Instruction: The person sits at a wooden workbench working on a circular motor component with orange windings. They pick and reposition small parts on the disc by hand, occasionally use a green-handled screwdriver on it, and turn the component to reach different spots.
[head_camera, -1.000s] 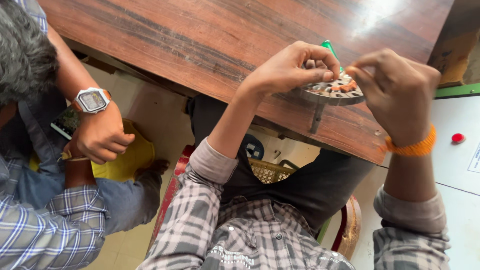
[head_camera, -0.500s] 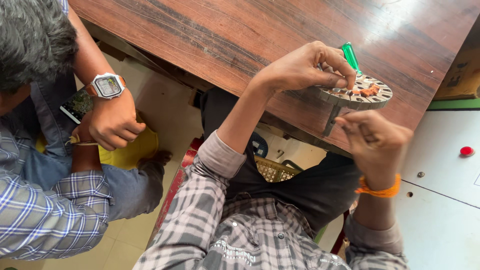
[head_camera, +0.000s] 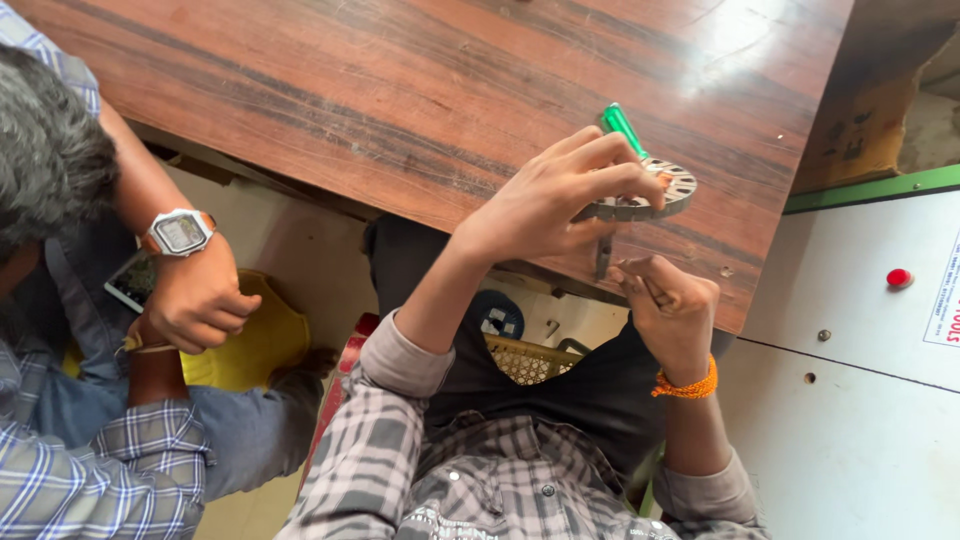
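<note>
The round slotted metal disc (head_camera: 655, 192) sat at the near edge of the wooden table (head_camera: 400, 90), a green-handled tool (head_camera: 620, 128) poking up behind it. The left hand (head_camera: 550, 200) was clamped on the disc's rim. Below it the right hand (head_camera: 670, 305) (orange thread at the wrist) hung curled, fingers together; whether it pinched anything could not be told. A neighbour's hand (head_camera: 200, 300) wore a watch (head_camera: 180, 232).
</note>
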